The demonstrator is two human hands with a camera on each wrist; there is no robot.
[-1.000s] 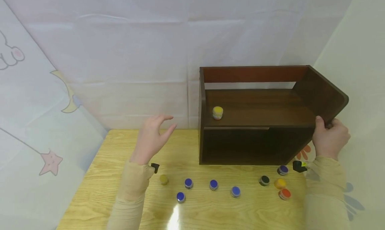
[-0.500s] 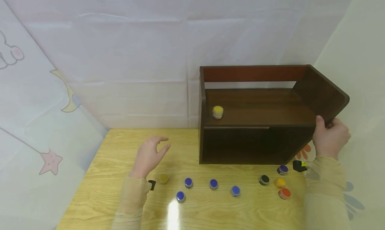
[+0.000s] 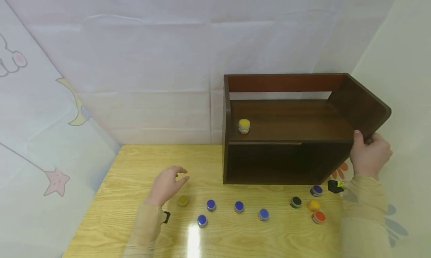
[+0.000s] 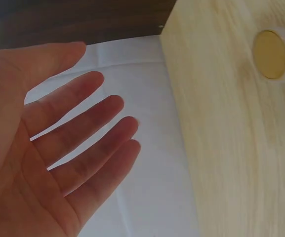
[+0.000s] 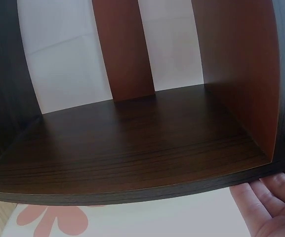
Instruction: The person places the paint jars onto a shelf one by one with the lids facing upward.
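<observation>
My left hand (image 3: 166,185) hovers above the table on the left, fingers spread and relaxed, holding nothing. In the left wrist view a jar with a dull yellow lid (image 4: 271,55) stands on the wood to the right of the fingertips. My right hand (image 3: 369,155) grips the right side panel of a dark brown shelf unit (image 3: 289,119), thumb on the near side. In the right wrist view its fingers (image 5: 253,202) lie against the outer face of that panel. On the shelf's upper board, at the left, sits a small jar with a yellow lid (image 3: 244,126).
Blue-lidded jars (image 3: 239,206) stand in front of the shelf on the wooden table (image 3: 134,168). At the right are a black-lidded jar (image 3: 295,202), an orange-yellow jar (image 3: 313,205), a red-lidded jar (image 3: 318,217) and a dark purple jar (image 3: 316,191). Pale cloth walls enclose the table.
My left hand has come down and slightly left, from beside the shelf to above the table near the dull yellow jar. The right hand and the shelf have stayed put.
</observation>
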